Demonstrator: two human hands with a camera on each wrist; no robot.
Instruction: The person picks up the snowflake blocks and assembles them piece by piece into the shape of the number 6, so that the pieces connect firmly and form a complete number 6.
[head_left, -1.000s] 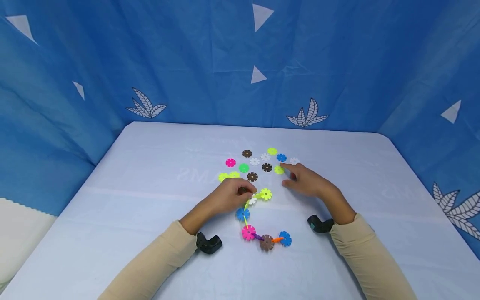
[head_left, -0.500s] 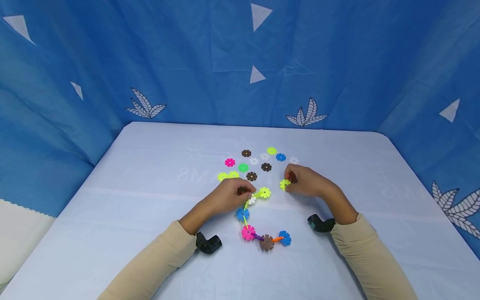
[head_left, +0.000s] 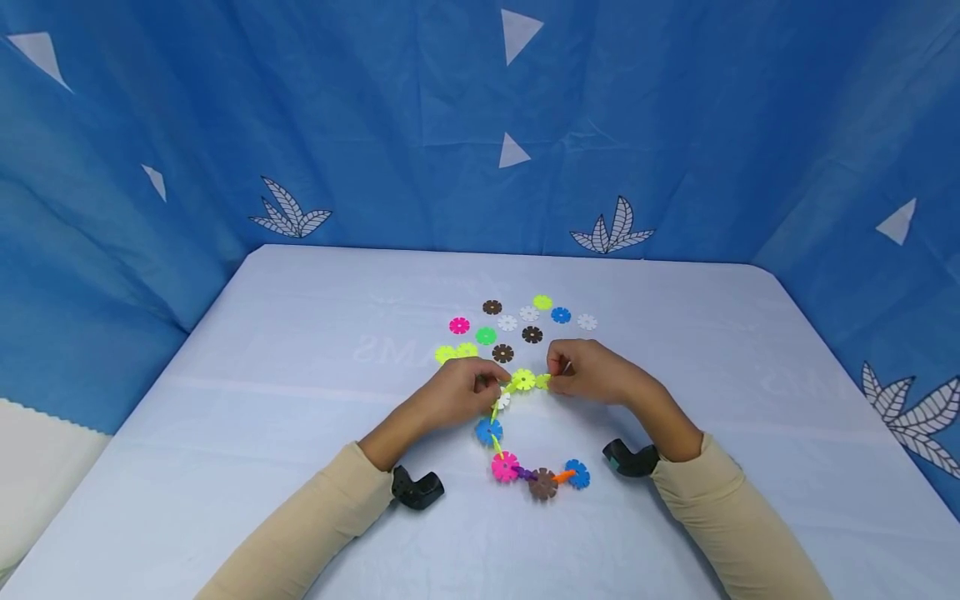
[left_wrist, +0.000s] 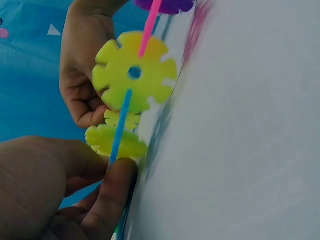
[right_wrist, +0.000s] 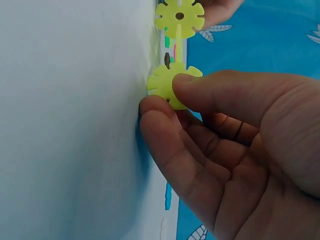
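Note:
A chain of slotted plastic snowflake discs curves across the white table, running from yellow through white, blue (head_left: 489,431), pink (head_left: 505,467) and brown to a blue disc (head_left: 577,473) at its near end. At its far end my left hand (head_left: 459,390) pinches the chain beside the white disc (head_left: 503,401); the fingers partly hide what they hold. My right hand (head_left: 592,371) pinches a yellow disc (right_wrist: 162,82) between thumb and fingers. In the head view that disc meets the right edge of the chain's yellow disc (head_left: 523,380).
Loose discs lie flat beyond the hands: several colours, among them pink (head_left: 459,326), green (head_left: 486,336), brown (head_left: 532,335) and blue (head_left: 560,315). Two yellow discs (head_left: 446,354) lie just past the left hand. A blue curtain (head_left: 420,125) hangs behind the table (head_left: 675,317).
My right hand picked up a yellow disc from the loose ones and brought it left and nearer to the chain's end. The chain has shifted slightly right; my left hand keeps its hold.

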